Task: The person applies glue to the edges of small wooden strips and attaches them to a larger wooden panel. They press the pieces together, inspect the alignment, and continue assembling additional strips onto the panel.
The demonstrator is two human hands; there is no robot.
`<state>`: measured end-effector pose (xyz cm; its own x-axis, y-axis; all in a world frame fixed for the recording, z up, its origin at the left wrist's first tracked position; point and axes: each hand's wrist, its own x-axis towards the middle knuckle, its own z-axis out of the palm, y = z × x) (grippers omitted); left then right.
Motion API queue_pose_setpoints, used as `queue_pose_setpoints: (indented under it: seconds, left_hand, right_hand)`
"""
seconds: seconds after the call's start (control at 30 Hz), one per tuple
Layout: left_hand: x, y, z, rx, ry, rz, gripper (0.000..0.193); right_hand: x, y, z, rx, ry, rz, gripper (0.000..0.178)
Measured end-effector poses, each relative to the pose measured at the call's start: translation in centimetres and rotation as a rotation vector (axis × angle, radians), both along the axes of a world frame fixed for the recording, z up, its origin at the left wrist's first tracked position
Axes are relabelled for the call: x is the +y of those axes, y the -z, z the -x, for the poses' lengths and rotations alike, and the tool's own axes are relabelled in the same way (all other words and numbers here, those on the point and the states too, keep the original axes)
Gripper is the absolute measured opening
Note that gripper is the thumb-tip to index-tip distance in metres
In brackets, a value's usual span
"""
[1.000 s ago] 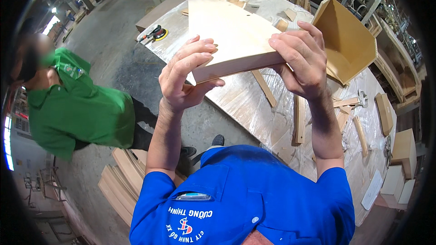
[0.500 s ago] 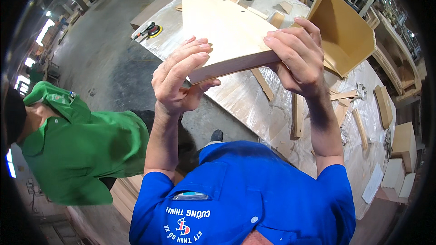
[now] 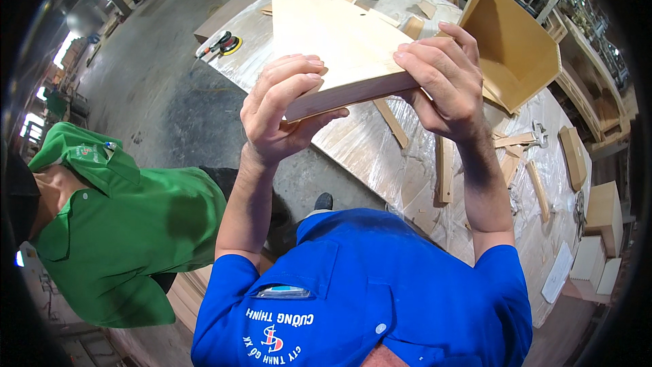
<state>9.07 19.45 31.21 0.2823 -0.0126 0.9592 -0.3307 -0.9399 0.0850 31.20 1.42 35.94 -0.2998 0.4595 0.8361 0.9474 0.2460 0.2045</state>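
Note:
A pale wooden panel with a dark brown edge facing me is held up over the table between both hands. My left hand grips its left corner, fingers on the top face and thumb underneath. At the right corner my right hand is closed on the panel, fingertips on top; its thumb is mostly hidden below. Two small dark holes show near the panel's far right edge. Behind my right hand stands an open-topped box of yellowish board.
The table, under clear plastic film, carries several wood strips and a metal clamp. A round sander lies at its far left corner. A person in a green shirt is close on my left. White blocks are at right.
My left hand has shifted slightly right and inward along the panel's corner, its thumb reaching further beneath. The panel and right hand stay nearly in place. The person in green has moved slightly.

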Motion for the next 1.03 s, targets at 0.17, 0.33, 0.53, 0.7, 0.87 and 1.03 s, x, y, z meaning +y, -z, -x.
queue_pose_setpoints:
  seconds: [0.17,0.33,0.53,0.7,0.87,1.03]
  left_hand:
    - [-0.6,0.5,0.0,-0.053,-0.042,-0.006,0.056]
    - [-1.1,0.5,0.3,-0.063,-0.076,-0.011,0.054]
    - [-1.8,1.1,-0.2,-0.086,-0.093,-0.008,0.056]
    - [-1.3,1.4,-0.6,-0.133,-0.087,-0.006,0.056]
    - [-1.3,1.5,-0.5,-0.122,-0.092,-0.030,0.057]
    - [-1.3,1.0,-0.2,-0.075,-0.093,-0.022,0.057]
  right_hand:
    - [0.1,0.5,0.2,0.000,-0.019,-0.005,0.042]
    - [-0.2,0.4,0.5,0.057,-0.007,0.046,0.045]
    - [-0.4,-0.1,4.0,0.099,0.029,0.107,0.053]
    - [0.4,0.8,4.2,0.073,0.016,0.080,0.051]
    - [0.5,1.0,4.6,0.058,0.012,0.051,0.044]
    - [0.6,1.2,4.2,0.050,0.013,0.056,0.043]
